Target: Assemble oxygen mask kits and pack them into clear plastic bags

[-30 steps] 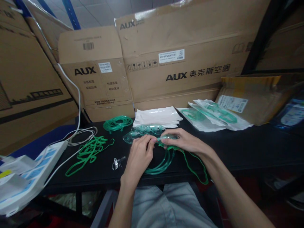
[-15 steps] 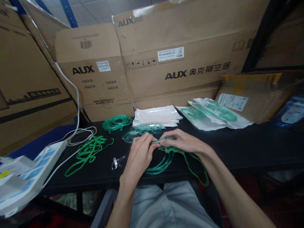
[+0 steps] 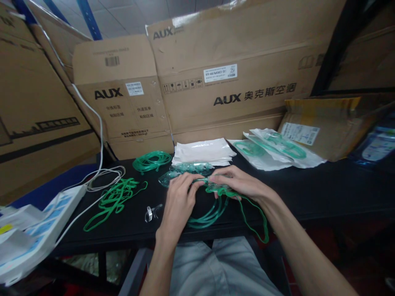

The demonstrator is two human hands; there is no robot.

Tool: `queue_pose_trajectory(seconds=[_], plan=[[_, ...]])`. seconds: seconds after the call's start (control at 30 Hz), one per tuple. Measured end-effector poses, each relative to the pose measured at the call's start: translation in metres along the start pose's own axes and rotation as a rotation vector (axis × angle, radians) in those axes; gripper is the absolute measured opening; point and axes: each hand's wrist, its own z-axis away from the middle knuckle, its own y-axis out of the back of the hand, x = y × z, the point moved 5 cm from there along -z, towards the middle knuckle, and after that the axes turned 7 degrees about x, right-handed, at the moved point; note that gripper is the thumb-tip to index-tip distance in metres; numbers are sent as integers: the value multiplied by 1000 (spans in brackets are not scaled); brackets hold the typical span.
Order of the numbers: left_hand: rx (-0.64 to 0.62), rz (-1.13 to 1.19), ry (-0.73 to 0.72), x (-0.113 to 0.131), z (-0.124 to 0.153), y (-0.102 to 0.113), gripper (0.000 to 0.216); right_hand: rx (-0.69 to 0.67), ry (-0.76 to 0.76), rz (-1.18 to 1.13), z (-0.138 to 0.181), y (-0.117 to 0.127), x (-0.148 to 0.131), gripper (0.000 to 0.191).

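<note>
My left hand (image 3: 184, 191) pinches green tubing (image 3: 202, 179) at its end, just in front of a row of clear green masks (image 3: 188, 169). Beside it, my right hand (image 3: 236, 181) is closed around a clear green oxygen mask (image 3: 219, 188), mostly hidden by the fingers. From that mask a green elastic strap (image 3: 261, 218) hangs in a loop toward the table's front edge. Coiled green tubing (image 3: 208, 220) lies below both hands. Left of my left hand rests a small clear piece with a metal strip (image 3: 149, 213).
A heap of green straps (image 3: 115, 197) and a tubing coil (image 3: 152, 160) lie at left, near a white power strip (image 3: 40, 234) with cables. White pouches (image 3: 203, 151) and filled packages (image 3: 262, 158) lie at the back, before cardboard boxes (image 3: 247, 57).
My hands have drawn slightly apart, so more of the tubing between them shows. The right hand has turned a little, showing more of the mask and its strap. The view has shifted slightly.
</note>
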Motion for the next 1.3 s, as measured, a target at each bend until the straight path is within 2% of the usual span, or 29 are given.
queue_pose_trajectory(seconds=[0.2, 0.53, 0.73, 1.03, 1.3], plan=[[53, 12, 31, 0, -1, 4, 12, -7, -9, -51, 1, 1, 0, 52], [62, 20, 26, 1, 0, 4, 12, 68, 44, -44, -4, 4, 1, 30], [57, 2, 22, 1, 1, 2, 15, 45, 27, 6, -3, 3, 4, 39], [5, -39, 49, -1, 0, -2, 16, 7, 85, 71, -1, 1, -2, 43], [-83, -50, 72, -5, 0, -7, 21, 37, 145, 117, -4, 2, -1, 39]])
